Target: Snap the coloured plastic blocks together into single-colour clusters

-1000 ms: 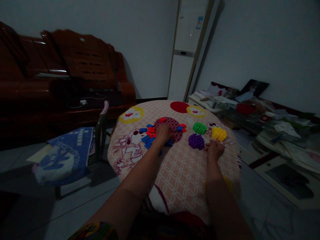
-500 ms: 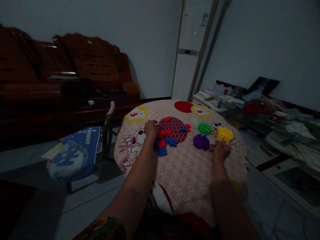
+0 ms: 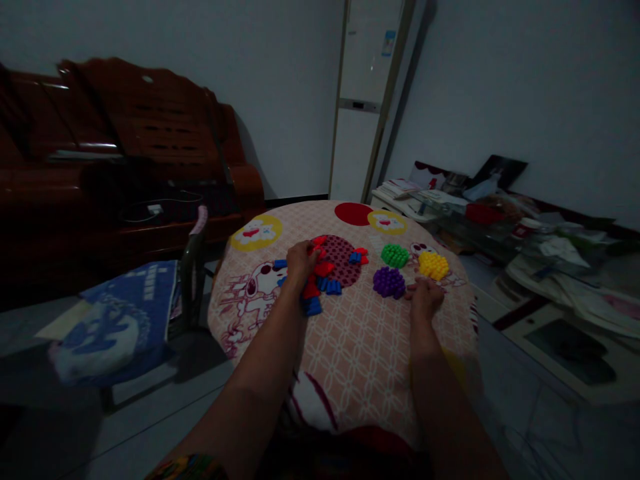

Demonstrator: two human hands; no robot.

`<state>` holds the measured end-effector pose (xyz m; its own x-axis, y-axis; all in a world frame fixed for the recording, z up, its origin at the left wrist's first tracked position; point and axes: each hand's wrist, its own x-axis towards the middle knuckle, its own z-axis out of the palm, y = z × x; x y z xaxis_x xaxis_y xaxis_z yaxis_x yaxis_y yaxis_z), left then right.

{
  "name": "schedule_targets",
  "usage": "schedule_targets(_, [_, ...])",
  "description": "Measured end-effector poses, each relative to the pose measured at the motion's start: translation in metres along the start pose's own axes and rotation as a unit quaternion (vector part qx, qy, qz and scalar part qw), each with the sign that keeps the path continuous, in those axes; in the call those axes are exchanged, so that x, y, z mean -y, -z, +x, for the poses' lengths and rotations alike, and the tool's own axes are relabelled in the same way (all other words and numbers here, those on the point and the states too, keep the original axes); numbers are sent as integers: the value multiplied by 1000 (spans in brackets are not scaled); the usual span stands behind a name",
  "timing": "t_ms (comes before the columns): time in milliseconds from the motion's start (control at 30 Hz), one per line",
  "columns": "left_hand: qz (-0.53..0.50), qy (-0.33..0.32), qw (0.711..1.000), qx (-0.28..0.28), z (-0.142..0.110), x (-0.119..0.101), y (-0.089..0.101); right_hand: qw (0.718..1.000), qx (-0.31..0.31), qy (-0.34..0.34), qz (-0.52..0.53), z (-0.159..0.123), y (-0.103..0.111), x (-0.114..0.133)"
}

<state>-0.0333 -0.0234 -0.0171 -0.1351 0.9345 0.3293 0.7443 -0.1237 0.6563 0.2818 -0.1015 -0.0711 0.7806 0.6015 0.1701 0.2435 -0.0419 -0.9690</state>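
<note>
My left hand (image 3: pixel 301 260) is over a loose pile on the round table, its fingers pinched at a small red plastic piece (image 3: pixel 319 251). More red pieces (image 3: pixel 324 269) and blue pieces (image 3: pixel 330 287) lie around and partly under that hand. A single blue piece (image 3: pixel 281 264) is on its left. My right hand (image 3: pixel 425 297) rests on the cloth with its fingers loosely apart and nothing visible in them. Nearest to it are a purple cluster (image 3: pixel 389 283) and a yellow cluster (image 3: pixel 433 265) of small knobbly pieces. Behind the purple one sits a green cluster (image 3: pixel 395 255).
A patterned cloth (image 3: pixel 350 347) covers the table. A small red and blue group (image 3: pixel 358 257) lies near its middle. On the left are a chair with a blue cloth (image 3: pixel 125 320) and a wooden sofa (image 3: pixel 165 127). A cluttered glass-topped cabinet (image 3: pixel 480 233) stands right.
The view has turned slightly, shifting the scene left. My left hand has moved a little right over the pile to a red piece. My right hand stays by the purple and yellow clusters.
</note>
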Motion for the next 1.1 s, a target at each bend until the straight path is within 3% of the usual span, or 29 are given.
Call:
schedule_targets(67, [-109, -17, 994, 16, -4, -13, -9, 1000, -5, 6, -2, -2, 1, 3])
schedule_targets(133, [-221, -28, 972, 70, -12, -30, -21, 999, -18, 34, -16, -4, 2, 7])
schedule_targets(267, [-385, -14, 901, 201, -38, -63, -41, 985, -49, 154, -57, -13, 3, 19])
schedule_targets(367, [-438, -26, 865, 243, -51, -76, -48, 964, -31, 255, -61, -26, 0, 32])
schedule_targets(500, [-449, -78, 858, 236, -56, -78, -56, 932, 58, 355, -47, -45, -8, 45])
schedule_targets(633, [-399, -136, 882, 211, -56, -76, -65, 911, 93, 402, -30, -52, -14, 46])
schedule_targets(767, [-360, -179, 893, 203, -58, -77, -67, 932, 48, 358, -27, -37, -9, 40])
schedule_targets(867, [-330, -195, 902, 196, -57, -76, -65, 959, -65, 271, -44, -11, 4, 30])
schedule_targets(967, [-254, -189, 934, 167, -51, -69, -61, 966, -171, 167, -103, 15, 24, 18])
schedule_targets(1100, [-64, -151, 982, 99, -37, -53, -46, 956, -182, 73, -218, 31, 42, 5])
